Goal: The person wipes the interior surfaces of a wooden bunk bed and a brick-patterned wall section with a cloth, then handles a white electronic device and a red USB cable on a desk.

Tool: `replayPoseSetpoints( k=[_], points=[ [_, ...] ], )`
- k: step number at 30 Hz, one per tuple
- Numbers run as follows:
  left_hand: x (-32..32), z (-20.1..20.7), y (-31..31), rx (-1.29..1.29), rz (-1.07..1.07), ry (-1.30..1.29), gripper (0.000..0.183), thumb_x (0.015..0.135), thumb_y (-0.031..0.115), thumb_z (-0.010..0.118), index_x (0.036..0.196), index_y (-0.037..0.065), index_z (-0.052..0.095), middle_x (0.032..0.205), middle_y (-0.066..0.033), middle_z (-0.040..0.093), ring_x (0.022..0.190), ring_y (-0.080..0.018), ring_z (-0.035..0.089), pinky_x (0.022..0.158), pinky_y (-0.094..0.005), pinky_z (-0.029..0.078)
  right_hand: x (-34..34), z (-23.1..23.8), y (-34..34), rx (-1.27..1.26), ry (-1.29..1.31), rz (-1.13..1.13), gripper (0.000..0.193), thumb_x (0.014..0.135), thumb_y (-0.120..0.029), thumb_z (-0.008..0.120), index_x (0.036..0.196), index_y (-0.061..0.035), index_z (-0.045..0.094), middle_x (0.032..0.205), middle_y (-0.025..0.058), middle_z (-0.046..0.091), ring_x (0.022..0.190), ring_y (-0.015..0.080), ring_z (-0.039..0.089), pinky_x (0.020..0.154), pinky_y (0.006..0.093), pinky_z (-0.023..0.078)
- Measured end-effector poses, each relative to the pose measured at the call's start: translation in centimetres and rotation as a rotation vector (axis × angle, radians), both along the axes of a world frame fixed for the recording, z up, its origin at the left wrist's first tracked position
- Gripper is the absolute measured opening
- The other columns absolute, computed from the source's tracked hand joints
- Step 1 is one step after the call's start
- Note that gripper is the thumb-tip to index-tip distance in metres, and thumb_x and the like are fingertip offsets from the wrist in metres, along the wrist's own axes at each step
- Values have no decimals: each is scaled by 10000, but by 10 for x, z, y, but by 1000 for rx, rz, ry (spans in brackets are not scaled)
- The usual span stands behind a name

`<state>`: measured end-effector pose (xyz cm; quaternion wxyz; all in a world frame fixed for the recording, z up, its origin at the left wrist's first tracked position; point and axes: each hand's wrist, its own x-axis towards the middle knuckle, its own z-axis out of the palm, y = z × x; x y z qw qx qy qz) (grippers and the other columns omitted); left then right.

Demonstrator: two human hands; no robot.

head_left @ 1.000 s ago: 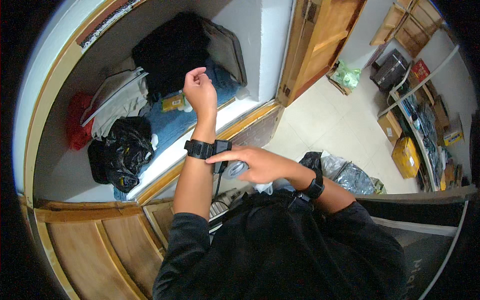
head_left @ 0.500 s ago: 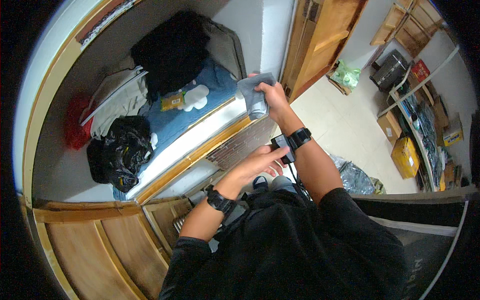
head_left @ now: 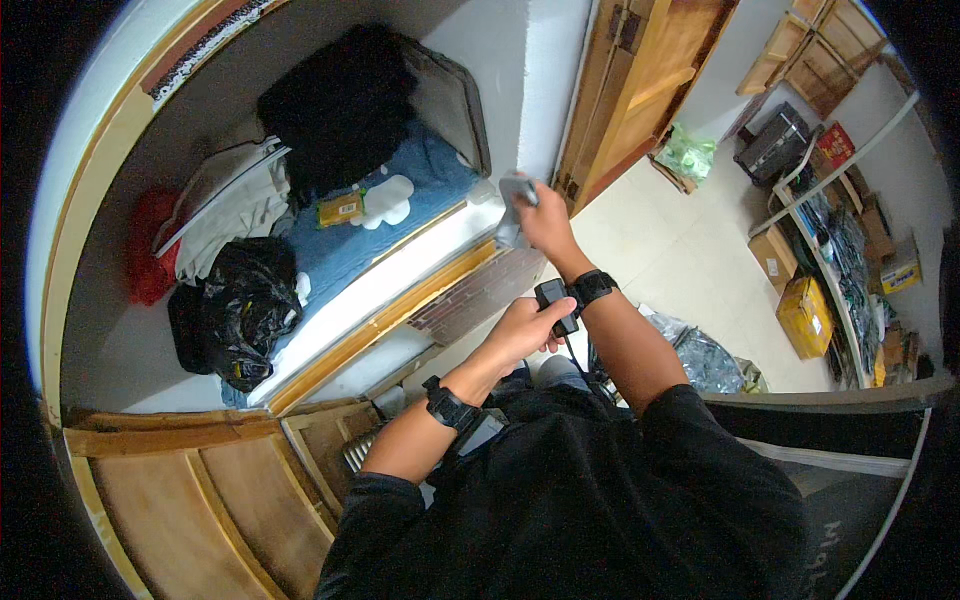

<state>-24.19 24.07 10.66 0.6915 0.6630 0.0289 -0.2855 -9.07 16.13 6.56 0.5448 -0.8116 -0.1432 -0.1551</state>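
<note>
My right hand point(head_left: 548, 222) is closed round a bunched grey cloth point(head_left: 514, 200), slightly blurred, near the ledge's right end. Below it, my left hand point(head_left: 522, 332) grips a small black box-shaped device point(head_left: 556, 303), its thumb lying across the face. A thin black cable runs down from the device toward my body. The device sits right by the black band point(head_left: 594, 287) on my right wrist; whether they touch I cannot tell. Another black band point(head_left: 448, 403) circles my left wrist.
Left, a recessed shelf with a blue cloth point(head_left: 340, 250) bears black clothing point(head_left: 335, 110), a yellow packet point(head_left: 341, 209) and a black plastic bag point(head_left: 245, 310). A wooden door point(head_left: 640, 95) stands ahead. At right are a yellow box point(head_left: 804, 316), a suitcase point(head_left: 772, 143) and a green bag point(head_left: 687, 153).
The grey cloth was spread flatter in my right hand; now it is bunched and hangs lower. My left fingers have closed round the black device, which has shifted slightly left.
</note>
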Motion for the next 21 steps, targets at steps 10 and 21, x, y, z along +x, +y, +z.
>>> replayPoseSetpoints(
  k=[10, 21],
  points=[
    [13, 16, 10, -177, -51, -36, 367, 905, 362, 536, 907, -2, 586, 708, -49, 615, 609, -117, 585, 532, -239, 447, -5, 80, -8, 298, 2, 47, 270, 886, -113, 565, 1129, 3, 580, 1041, 135, 646, 980, 190, 585, 849, 291, 442],
    [137, 24, 94, -1188, 839, 288, 297, 942, 255, 349, 805, 55, 522, 620, -30, 413, 602, -164, 394, 628, -324, 362, 36, 262, -89, -825, -1124, -485, 391, 796, 22, 522, 1184, -17, 549, 1279, 156, 500, 1259, 339, 395, 1023, 499, 315]
  ],
)
